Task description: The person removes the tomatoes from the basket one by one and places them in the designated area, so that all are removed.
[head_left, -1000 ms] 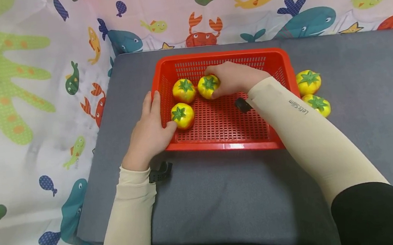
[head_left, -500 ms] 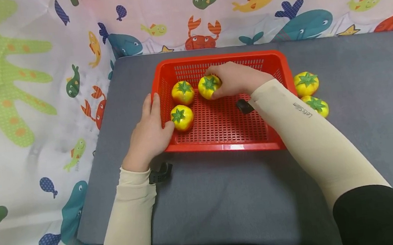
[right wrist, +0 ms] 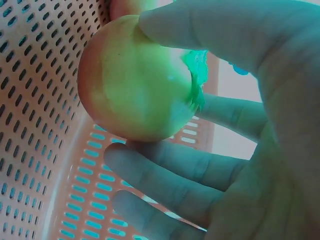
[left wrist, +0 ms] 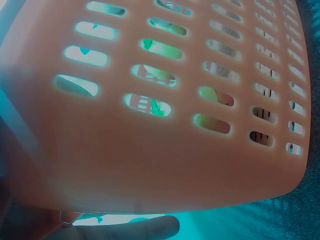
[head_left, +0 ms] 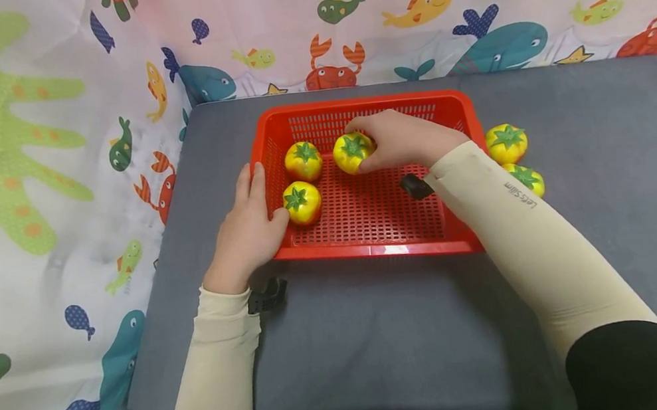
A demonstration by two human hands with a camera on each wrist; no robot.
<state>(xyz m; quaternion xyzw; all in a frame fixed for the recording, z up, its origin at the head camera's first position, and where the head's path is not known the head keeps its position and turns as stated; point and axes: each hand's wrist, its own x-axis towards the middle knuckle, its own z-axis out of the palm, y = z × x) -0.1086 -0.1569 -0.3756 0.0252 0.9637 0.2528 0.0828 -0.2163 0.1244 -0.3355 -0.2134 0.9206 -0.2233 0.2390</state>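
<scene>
My right hand [head_left: 396, 139] reaches into a red plastic basket [head_left: 381, 251] and holds a yellow persimmon [head_left: 352, 154] between thumb and fingers. In the right wrist view the thumb lies over that persimmon [right wrist: 135, 80], with several fingertips beneath and behind it. Two more persimmons, one farther back [head_left: 303, 161] and one nearer [head_left: 303, 203], sit in the basket's left part. My left hand [head_left: 245, 230] holds the basket's left side near the front corner, thumb over the rim. A finger [left wrist: 145, 229] shows past the basket's slotted wall [left wrist: 150, 160] in the left wrist view.
Right of the basket, two persimmons, one behind [head_left: 506, 143] and one in front [head_left: 527, 177], lie on the grey-covered table [head_left: 379, 346]. My right forearm partly covers the front one. A sea-animal patterned curtain [head_left: 280, 29] hangs behind and at the left.
The head view has shifted slightly, so the scene sits lower in the frame. My right hand still holds the persimmon, and my left hand stays on the basket.
</scene>
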